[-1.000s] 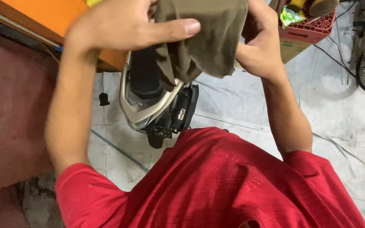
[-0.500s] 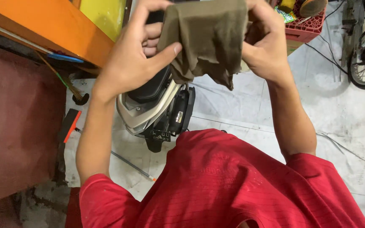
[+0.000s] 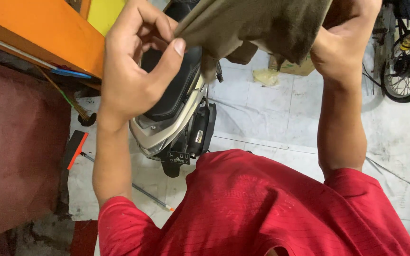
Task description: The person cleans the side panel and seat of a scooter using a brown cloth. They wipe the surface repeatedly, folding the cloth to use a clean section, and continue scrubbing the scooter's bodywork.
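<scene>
An olive-brown cloth (image 3: 257, 23) hangs high between the person's raised hands, above the rear of a parked scooter, its upper part cut off by the top of the view. The left hand (image 3: 138, 71) pinches the cloth's near edge, thumb pressed flat against the fabric and fingers curled over it. The right hand (image 3: 345, 42) is closed around the cloth's other side, the fabric bunched in its grip and a ragged corner drooping beside the wrist.

Just below the cloth stands the scooter (image 3: 176, 123), its black seat and silver tail panel pointing toward the person, a dark plate fixed under the tail. The person wears a red shirt (image 3: 257, 208), which fills the bottom of the view.

To the left an orange cabinet (image 3: 39, 33) juts over a dark red mat (image 3: 15, 142). A thin rod with an orange tip (image 3: 153, 196) lies on the pale tiled floor (image 3: 271, 118) near the scooter. A spoked wheel (image 3: 404, 71) stands at the far right, well apart from the hands, and a scrap of cardboard (image 3: 295, 68) lies on the floor beyond the cloth.
</scene>
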